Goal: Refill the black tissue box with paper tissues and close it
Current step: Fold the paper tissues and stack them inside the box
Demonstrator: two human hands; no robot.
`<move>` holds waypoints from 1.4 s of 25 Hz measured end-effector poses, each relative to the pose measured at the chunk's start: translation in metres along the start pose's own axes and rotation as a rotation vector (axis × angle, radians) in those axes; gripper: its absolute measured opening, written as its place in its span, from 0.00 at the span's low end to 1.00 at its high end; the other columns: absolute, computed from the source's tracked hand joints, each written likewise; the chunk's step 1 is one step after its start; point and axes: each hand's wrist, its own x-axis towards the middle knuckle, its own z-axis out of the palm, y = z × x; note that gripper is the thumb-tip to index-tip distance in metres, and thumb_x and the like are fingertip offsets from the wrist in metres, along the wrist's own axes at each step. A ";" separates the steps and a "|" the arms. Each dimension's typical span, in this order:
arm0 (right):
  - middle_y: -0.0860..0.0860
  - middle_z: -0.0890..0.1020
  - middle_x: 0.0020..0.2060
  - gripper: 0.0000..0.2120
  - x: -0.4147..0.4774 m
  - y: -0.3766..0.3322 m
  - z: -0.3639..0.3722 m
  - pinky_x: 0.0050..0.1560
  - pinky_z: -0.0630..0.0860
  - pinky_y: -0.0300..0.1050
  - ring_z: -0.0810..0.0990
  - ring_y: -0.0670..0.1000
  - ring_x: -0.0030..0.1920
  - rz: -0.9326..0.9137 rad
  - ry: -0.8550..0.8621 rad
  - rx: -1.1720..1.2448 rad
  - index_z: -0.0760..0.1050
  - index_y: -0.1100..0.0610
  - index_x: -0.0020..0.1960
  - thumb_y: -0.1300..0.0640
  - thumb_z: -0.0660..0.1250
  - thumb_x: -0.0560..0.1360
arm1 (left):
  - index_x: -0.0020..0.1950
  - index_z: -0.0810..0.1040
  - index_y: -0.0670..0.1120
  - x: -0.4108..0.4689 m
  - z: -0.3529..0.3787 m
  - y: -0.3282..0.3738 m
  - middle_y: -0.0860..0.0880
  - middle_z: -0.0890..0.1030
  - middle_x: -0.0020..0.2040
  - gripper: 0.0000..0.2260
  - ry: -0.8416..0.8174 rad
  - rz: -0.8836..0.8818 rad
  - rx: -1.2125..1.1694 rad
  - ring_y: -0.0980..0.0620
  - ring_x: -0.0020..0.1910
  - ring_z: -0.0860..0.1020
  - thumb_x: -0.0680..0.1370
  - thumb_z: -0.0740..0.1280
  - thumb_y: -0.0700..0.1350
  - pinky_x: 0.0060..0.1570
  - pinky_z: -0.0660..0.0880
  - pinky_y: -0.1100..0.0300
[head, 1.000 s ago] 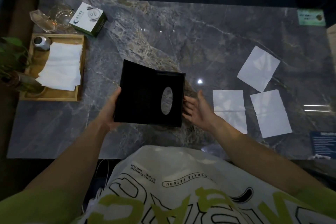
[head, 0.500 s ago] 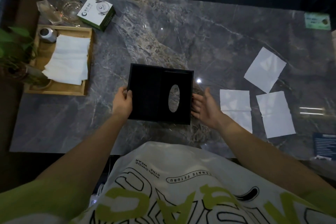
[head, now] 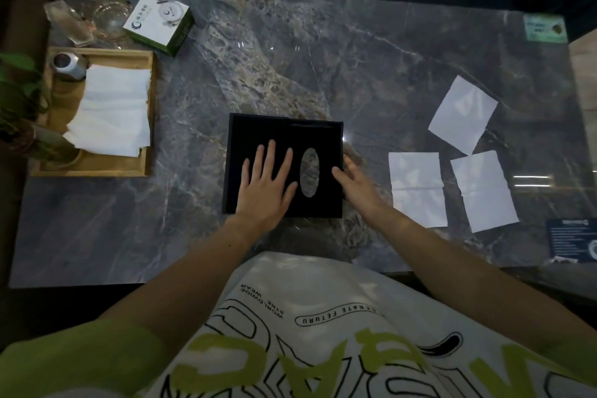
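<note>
The black tissue box [head: 326, 136] lies flat on the marble table [head: 323, 68], near its front edge. The marble shows through its oval slot [head: 309, 171]. My left hand [head: 266, 187] rests flat on the box's top, fingers spread, left of the slot. My right hand [head: 357, 182] touches the box's right side with open fingers. Three white paper tissues lie on the table to the right: one [head: 416, 187] closest to the box, one [head: 483, 191] beside it, one [head: 463, 118] further back.
A wooden tray [head: 97, 168] at the left holds a stack of white tissues [head: 113, 110] and a small metal can [head: 66, 64]. Behind it stand glassware [head: 109, 14] and a green-white carton [head: 160, 21]. A plant [head: 19, 100] is at the far left. Cards lie at the right edge.
The box went from tilted up to flat on the table. My left hand moved from its left edge onto its top. My right hand stayed at the right side.
</note>
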 end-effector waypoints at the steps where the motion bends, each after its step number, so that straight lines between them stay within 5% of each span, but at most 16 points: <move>1: 0.47 0.72 0.66 0.25 -0.003 -0.002 0.002 0.65 0.70 0.43 0.73 0.46 0.63 0.011 0.016 0.038 0.58 0.51 0.76 0.52 0.60 0.82 | 0.79 0.44 0.51 -0.001 0.005 0.000 0.43 0.45 0.80 0.29 -0.023 0.001 0.003 0.41 0.79 0.45 0.82 0.49 0.58 0.75 0.49 0.42; 9: 0.41 0.74 0.59 0.22 -0.010 0.003 0.010 0.61 0.72 0.38 0.74 0.44 0.62 0.028 0.074 0.113 0.60 0.50 0.76 0.55 0.58 0.82 | 0.80 0.45 0.51 -0.002 0.015 -0.014 0.42 0.47 0.80 0.30 -0.053 0.073 -0.015 0.41 0.79 0.47 0.81 0.53 0.56 0.74 0.52 0.42; 16: 0.47 0.73 0.69 0.25 -0.008 0.011 -0.008 0.69 0.67 0.45 0.71 0.47 0.67 0.083 0.005 0.128 0.65 0.50 0.74 0.49 0.64 0.79 | 0.80 0.46 0.51 -0.002 0.013 -0.012 0.42 0.47 0.80 0.30 -0.045 0.051 -0.026 0.41 0.79 0.47 0.81 0.55 0.54 0.74 0.52 0.40; 20: 0.50 0.77 0.62 0.21 -0.007 0.016 -0.040 0.65 0.71 0.49 0.75 0.51 0.64 0.177 -0.068 0.089 0.69 0.52 0.71 0.52 0.63 0.79 | 0.80 0.48 0.50 -0.004 0.007 0.011 0.40 0.47 0.80 0.29 -0.027 -0.030 -0.039 0.39 0.79 0.47 0.81 0.56 0.53 0.74 0.50 0.40; 23: 0.56 0.80 0.60 0.15 -0.003 0.021 -0.075 0.58 0.76 0.50 0.80 0.54 0.58 0.145 -0.005 0.061 0.72 0.55 0.66 0.58 0.63 0.80 | 0.79 0.53 0.48 -0.002 -0.001 0.050 0.39 0.53 0.79 0.27 0.037 -0.017 -0.098 0.38 0.77 0.53 0.81 0.58 0.50 0.74 0.53 0.42; 28: 0.61 0.80 0.55 0.15 -0.008 0.041 -0.164 0.54 0.78 0.49 0.80 0.57 0.52 0.099 0.246 0.040 0.73 0.57 0.63 0.63 0.65 0.76 | 0.73 0.66 0.44 0.026 -0.001 0.144 0.42 0.69 0.71 0.23 0.136 0.198 -0.295 0.42 0.68 0.71 0.78 0.62 0.46 0.64 0.72 0.46; 31: 0.55 0.79 0.56 0.17 -0.011 0.054 -0.213 0.61 0.77 0.52 0.78 0.55 0.56 0.089 0.359 -0.046 0.73 0.53 0.63 0.59 0.65 0.75 | 0.69 0.68 0.46 0.041 0.013 0.196 0.46 0.74 0.64 0.20 0.090 0.043 -0.599 0.48 0.59 0.76 0.77 0.64 0.45 0.54 0.78 0.50; 35: 0.53 0.79 0.58 0.20 -0.008 0.063 -0.245 0.53 0.70 0.41 0.77 0.54 0.58 0.078 0.385 -0.190 0.72 0.54 0.65 0.61 0.64 0.74 | 0.66 0.70 0.43 0.059 0.033 0.236 0.44 0.77 0.58 0.19 -0.042 -0.338 -0.863 0.49 0.52 0.77 0.76 0.66 0.43 0.51 0.76 0.56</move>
